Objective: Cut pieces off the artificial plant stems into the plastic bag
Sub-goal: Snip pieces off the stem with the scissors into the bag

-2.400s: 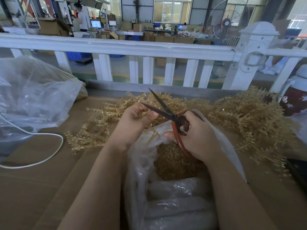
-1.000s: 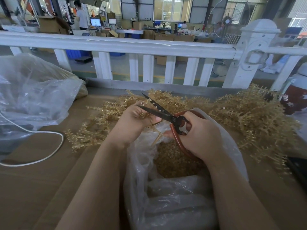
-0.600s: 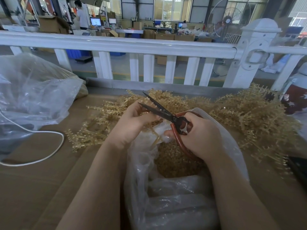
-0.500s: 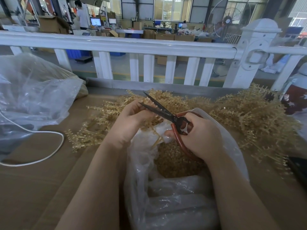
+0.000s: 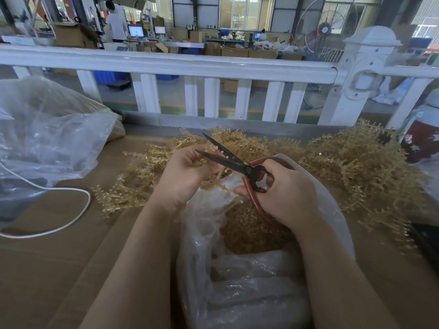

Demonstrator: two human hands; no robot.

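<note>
head – worn high, faces forward-down | near the hands | single view, nothing shared

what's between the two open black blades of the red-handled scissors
In the head view, a thin golden plastic stem, held by the left hand, runs up into the gap between the blades of the red-handled scissors, above the clear plastic bag.

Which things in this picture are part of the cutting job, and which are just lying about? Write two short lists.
Part of the job:
- scissors, gripped by the right hand
- stem, held by the left hand
- open plastic bag holding cut pieces
- pile of uncut stems

Lying about:
- white cord
- second clear bag
- white railing
</note>
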